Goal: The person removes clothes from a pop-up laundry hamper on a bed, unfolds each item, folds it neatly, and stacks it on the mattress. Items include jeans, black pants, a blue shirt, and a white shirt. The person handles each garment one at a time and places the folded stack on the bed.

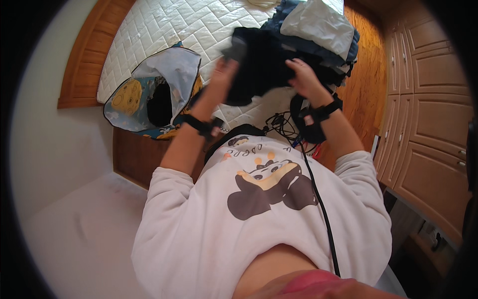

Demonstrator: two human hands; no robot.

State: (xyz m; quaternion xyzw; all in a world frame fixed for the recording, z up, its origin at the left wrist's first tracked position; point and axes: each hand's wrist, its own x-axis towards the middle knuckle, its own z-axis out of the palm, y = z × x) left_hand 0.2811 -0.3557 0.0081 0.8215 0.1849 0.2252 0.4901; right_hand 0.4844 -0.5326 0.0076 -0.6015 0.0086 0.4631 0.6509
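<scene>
A black garment (261, 67), its exact kind unclear, is spread between my two hands above the bed. My left hand (224, 74), smeared by motion, is closed on its left edge. At the right edge, my right hand (303, 77) pinches the cloth between thumb and fingers. Black straps with small devices circle both my wrists. Just beyond my right hand rises a stack of folded dark clothes (351, 47), topped by a white folded cloth (318, 25). Left of my left hand stands an open, cartoon-printed fabric bag (186, 62) with something black inside.
Beneath it all lies a white quilted mattress (149, 27) in a wooden bed frame (79, 65). Tangled black cables (284, 124) lie near my waist, and one cable runs up my shirt. Wooden cabinets (433, 109) line the right side; a pale wall (50, 99) stands left.
</scene>
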